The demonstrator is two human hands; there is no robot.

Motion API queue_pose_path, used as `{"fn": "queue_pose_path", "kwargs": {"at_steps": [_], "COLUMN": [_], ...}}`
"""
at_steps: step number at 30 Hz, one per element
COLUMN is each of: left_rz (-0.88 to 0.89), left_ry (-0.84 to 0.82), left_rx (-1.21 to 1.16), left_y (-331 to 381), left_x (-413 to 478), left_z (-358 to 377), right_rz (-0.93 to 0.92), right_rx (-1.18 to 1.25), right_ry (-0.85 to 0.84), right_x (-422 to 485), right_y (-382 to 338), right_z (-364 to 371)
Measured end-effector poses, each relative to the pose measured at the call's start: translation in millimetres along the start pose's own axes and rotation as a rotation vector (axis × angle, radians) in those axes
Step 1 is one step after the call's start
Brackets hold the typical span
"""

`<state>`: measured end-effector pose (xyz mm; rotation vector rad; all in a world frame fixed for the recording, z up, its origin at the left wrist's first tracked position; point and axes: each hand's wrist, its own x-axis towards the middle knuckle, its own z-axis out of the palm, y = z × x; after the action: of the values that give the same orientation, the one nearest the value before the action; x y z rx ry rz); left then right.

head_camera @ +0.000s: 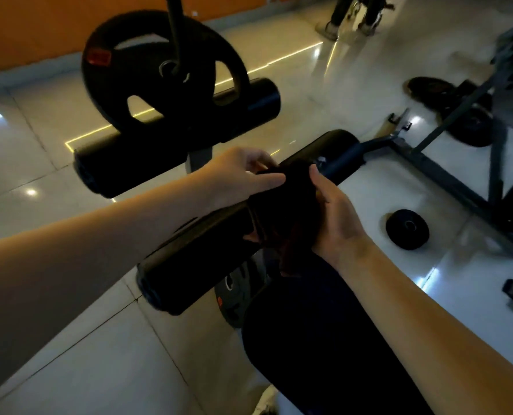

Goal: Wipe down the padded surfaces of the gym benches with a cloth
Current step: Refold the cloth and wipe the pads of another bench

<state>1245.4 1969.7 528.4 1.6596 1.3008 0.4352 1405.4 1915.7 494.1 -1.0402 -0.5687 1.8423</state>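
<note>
Dimly, a gym floor was shown from head height, and much of it was lost in shadow. A dark, bunched cloth [282, 202] was held over the middle of a black cylindrical padded roller [195, 265], the nearer of two. Cloth and padding were so close in tone that the cloth's edges could hardly be made out. Whether it was wrapped round the roller or only laid against it could not be told. The left hand [243, 175] was closed on the cloth's upper edge, thumb laid along it and fingers curled over the top. The right hand [336, 217] was clasped on the cloth's right side, thumb raised, its fingers hidden behind the fabric. Both forearms were cut off by the picture's edges.

Below the hands a dark padded bench seat [324, 339] was seen, cut off at the bottom. Beneath the roller, black weight plates [234, 292] were partly hidden. Behind, a second black padded roller [174, 142] was partly covered by a large black weight plate [159, 76] hung on a bar that ran out of the top. To the right, a small black weight plate [407, 229] lay on the pale tiled floor [114, 369], near a blurred dark metal frame [447, 175]. At the top edge, only the legs of another person [342, 10] were shown.
</note>
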Motion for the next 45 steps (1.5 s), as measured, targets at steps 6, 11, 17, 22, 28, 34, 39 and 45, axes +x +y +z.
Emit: {"fn": "queue_pose_path", "kwargs": {"at_steps": [6,11,17,22,28,34,39,45], "left_rz": [-0.035,-0.078,-0.108,-0.190,-0.204,-0.161,-0.084,-0.047], "left_ry": [-0.074,-0.199,-0.267,-0.236,-0.238,-0.183,-0.032,0.189], "left_rx": [0.013,0.000,0.009,0.009,0.038,-0.021,-0.077,0.011], "left_y": [50,86,100,94,73,55,48,5], "left_x": [35,56,77,91,99,113,143,193], "left_z": [47,84,105,116,122,106,77,71], "right_rz": [-0.055,-0.062,-0.026,0.003,0.007,-0.140,-0.280,-0.570], "right_rx": [-0.196,-0.171,-0.241,-0.193,-0.367,-0.426,-0.407,-1.046], "right_ry": [0.111,0.192,0.271,0.306,0.239,0.366,0.420,0.934], "right_x": [-14,-33,-36,-33,-27,-3,41,104], "right_y": [-40,-73,-97,-96,-84,-81,-103,-81], "right_z": [-55,-113,-171,-191,-190,-185,-171,-144]}}
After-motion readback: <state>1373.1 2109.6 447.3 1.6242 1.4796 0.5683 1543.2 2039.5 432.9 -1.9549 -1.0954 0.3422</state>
